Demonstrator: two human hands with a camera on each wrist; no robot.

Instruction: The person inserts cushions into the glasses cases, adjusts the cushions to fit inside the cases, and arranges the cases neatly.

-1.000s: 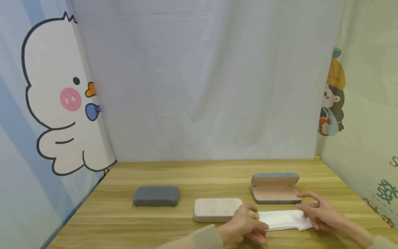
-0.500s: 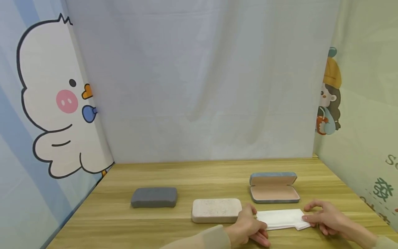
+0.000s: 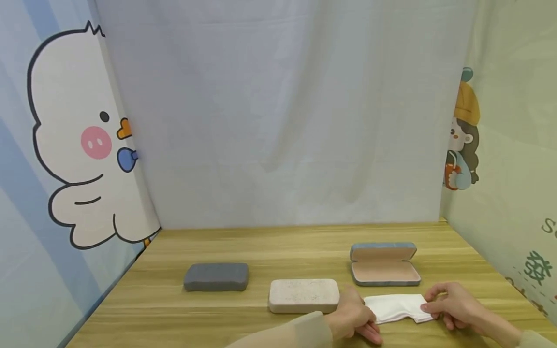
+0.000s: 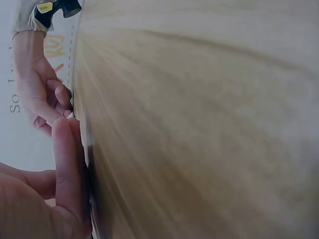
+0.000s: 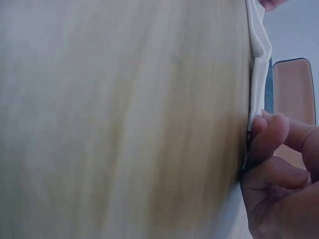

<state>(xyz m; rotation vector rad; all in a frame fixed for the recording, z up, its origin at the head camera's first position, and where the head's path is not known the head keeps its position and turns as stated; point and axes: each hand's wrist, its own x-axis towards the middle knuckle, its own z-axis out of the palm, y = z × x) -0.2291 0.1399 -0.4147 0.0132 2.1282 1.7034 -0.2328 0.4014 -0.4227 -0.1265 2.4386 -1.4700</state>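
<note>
A folded white cloth point(image 3: 391, 308) lies on the wooden table, its middle slightly buckled upward. My left hand point(image 3: 351, 316) holds the cloth's left end; its fingers hide that edge in the head view. At the right end my right hand point(image 3: 454, 305) pinches the cloth between thumb and fingers, which the right wrist view shows close to the tabletop. Just behind the cloth stands an open glasses case point(image 3: 385, 273), blue-grey outside and peach inside. A closed cream glasses case point(image 3: 303, 296) sits beside my left hand.
A closed dark grey glasses case point(image 3: 216, 277) lies farther left on the table point(image 3: 209, 324). A pale curtain point(image 3: 278, 121) hangs along the table's back edge. Printed cloth walls with cartoon figures flank both sides.
My right hand has come down onto the cloth's right end and pinches it. The left hand has shifted slightly right, and the flat cloth has buckled in the middle.
</note>
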